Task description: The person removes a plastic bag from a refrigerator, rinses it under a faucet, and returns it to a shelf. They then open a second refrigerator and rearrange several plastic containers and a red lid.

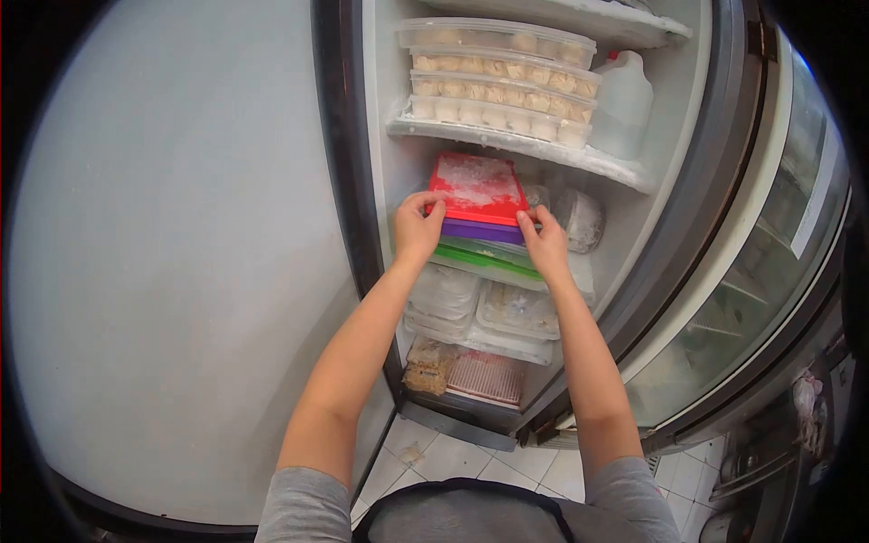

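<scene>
A frosted red lid [480,185] tops a stack of flat plastic boxes on a middle freezer shelf. My left hand [418,228] is closed at the lid's left front corner, its fingertips on the red edge. Closed at the right front corner, my right hand [545,242] has its thumb and fingers against the lid's edge. Just below the red lid shows a purple layer [483,232], and a green lid [489,260] lies lower down. My hands hide both side edges of the stack.
Clear trays of pale round pieces [498,81] are stacked on the shelf above, beside a translucent jug [623,104]. A frosty wrapped bundle [579,220] sits right of the stack. Clear boxes [518,309] fill the shelf below. The open freezer door [172,253] stands at left.
</scene>
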Demonstrator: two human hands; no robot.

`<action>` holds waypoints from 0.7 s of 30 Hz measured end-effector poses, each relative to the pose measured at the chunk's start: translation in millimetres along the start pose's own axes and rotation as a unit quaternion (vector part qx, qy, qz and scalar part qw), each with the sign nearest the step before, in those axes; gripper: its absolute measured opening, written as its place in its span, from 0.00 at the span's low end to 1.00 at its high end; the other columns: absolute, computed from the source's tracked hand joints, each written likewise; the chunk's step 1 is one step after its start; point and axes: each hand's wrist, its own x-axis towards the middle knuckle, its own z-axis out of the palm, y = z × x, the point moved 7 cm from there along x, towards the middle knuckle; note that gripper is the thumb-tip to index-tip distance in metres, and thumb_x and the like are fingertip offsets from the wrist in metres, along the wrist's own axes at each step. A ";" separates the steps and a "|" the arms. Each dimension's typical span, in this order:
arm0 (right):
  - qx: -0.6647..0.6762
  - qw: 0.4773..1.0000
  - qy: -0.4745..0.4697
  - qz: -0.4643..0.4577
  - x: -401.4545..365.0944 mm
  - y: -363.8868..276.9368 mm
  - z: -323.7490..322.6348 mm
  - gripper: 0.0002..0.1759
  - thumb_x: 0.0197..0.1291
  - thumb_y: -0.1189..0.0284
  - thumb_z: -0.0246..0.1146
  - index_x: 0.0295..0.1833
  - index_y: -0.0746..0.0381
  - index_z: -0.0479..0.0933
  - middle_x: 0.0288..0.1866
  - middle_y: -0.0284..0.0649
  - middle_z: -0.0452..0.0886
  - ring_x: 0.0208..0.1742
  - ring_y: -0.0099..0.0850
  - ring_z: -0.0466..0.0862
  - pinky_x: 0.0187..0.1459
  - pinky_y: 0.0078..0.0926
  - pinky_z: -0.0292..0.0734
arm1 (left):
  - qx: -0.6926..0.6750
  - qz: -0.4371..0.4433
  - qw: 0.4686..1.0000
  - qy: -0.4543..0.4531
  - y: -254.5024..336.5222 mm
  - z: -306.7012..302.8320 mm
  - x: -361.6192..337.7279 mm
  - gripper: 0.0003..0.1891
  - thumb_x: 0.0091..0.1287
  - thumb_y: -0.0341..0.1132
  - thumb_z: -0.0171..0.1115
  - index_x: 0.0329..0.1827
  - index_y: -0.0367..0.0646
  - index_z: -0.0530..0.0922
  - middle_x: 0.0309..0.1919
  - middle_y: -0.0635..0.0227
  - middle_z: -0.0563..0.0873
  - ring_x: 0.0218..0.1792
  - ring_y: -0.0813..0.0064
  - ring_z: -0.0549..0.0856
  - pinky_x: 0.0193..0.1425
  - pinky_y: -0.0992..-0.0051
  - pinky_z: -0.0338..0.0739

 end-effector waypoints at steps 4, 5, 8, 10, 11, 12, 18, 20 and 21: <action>0.043 0.999 -0.002 -0.018 6.9 16.3 9.0 0.15 0.60 0.63 0.62 0.39 0.66 0.76 0.31 0.42 0.80 0.34 0.30 0.79 0.39 0.27 0.73 | -0.166 -0.113 0.973 0.115 -27.8 0.4 0.6 0.20 0.54 0.28 0.63 0.50 0.31 0.78 0.42 0.56 0.84 0.45 0.71 0.82 0.53 0.75 0.74; 0.059 0.998 -0.004 -0.020 7.2 17.4 9.6 0.15 0.60 0.63 0.62 0.39 0.66 0.76 0.31 0.41 0.80 0.35 0.30 0.79 0.40 0.26 0.72 | -0.187 -0.152 0.962 0.127 -31.5 0.1 -1.1 0.21 0.53 0.27 0.63 0.51 0.30 0.77 0.42 0.56 0.84 0.44 0.71 0.82 0.51 0.75 0.74; 0.133 0.987 0.013 0.093 0.6 20.3 8.8 0.14 0.58 0.66 0.61 0.42 0.66 0.77 0.35 0.42 0.79 0.37 0.30 0.79 0.41 0.26 0.72 | -0.254 -0.213 0.938 0.103 -30.0 -0.7 -6.0 0.23 0.53 0.27 0.63 0.54 0.27 0.75 0.44 0.56 0.83 0.42 0.73 0.82 0.48 0.76 0.75; 0.091 0.994 0.025 0.051 9.8 36.6 7.6 0.16 0.56 0.67 0.60 0.47 0.66 0.77 0.36 0.43 0.79 0.37 0.29 0.78 0.41 0.25 0.72 | -0.281 -0.226 0.930 0.072 -28.6 0.9 -8.6 0.24 0.53 0.27 0.63 0.55 0.27 0.74 0.45 0.56 0.82 0.41 0.74 0.82 0.47 0.78 0.75; 0.071 0.997 0.030 0.032 13.1 46.3 9.2 0.18 0.56 0.67 0.60 0.49 0.66 0.77 0.37 0.43 0.79 0.37 0.28 0.78 0.41 0.25 0.72 | -0.284 -0.230 0.929 0.061 -28.3 1.4 -10.2 0.24 0.53 0.26 0.63 0.55 0.27 0.73 0.45 0.57 0.82 0.40 0.74 0.82 0.46 0.79 0.75; 0.087 0.995 0.020 0.050 12.6 45.8 10.3 0.19 0.55 0.67 0.59 0.50 0.66 0.77 0.36 0.43 0.79 0.37 0.28 0.78 0.41 0.24 0.73 | -0.287 -0.233 0.928 0.049 -28.2 1.5 -10.7 0.24 0.53 0.26 0.62 0.55 0.27 0.73 0.45 0.57 0.82 0.40 0.75 0.82 0.46 0.79 0.75; 0.144 0.981 -0.020 0.132 7.0 35.3 10.3 0.21 0.54 0.67 0.58 0.53 0.67 0.75 0.33 0.40 0.79 0.35 0.27 0.78 0.40 0.23 0.72 | -0.270 -0.287 0.919 0.005 -55.5 8.0 -11.5 0.18 0.53 0.34 0.65 0.47 0.39 0.76 0.39 0.69 0.80 0.38 0.80 0.77 0.47 0.71 0.71; 0.116 0.986 -0.008 0.122 5.1 35.8 9.1 0.21 0.54 0.68 0.58 0.52 0.67 0.75 0.32 0.40 0.79 0.34 0.26 0.78 0.40 0.22 0.72 | -0.319 -0.423 0.841 -0.109 -52.8 23.3 -30.1 0.23 0.51 0.42 0.67 0.48 0.43 0.74 0.41 0.69 0.78 0.46 0.75 0.73 0.57 0.53 0.66; 0.148 0.981 -0.004 0.128 4.9 48.8 15.4 0.21 0.55 0.68 0.58 0.53 0.67 0.74 0.31 0.39 0.79 0.33 0.26 0.77 0.38 0.22 0.72 | -0.320 -0.473 0.808 -0.145 -43.0 26.6 -41.1 0.31 0.50 0.52 0.64 0.56 0.49 0.72 0.57 0.61 0.74 0.65 0.69 0.61 0.62 0.37 0.54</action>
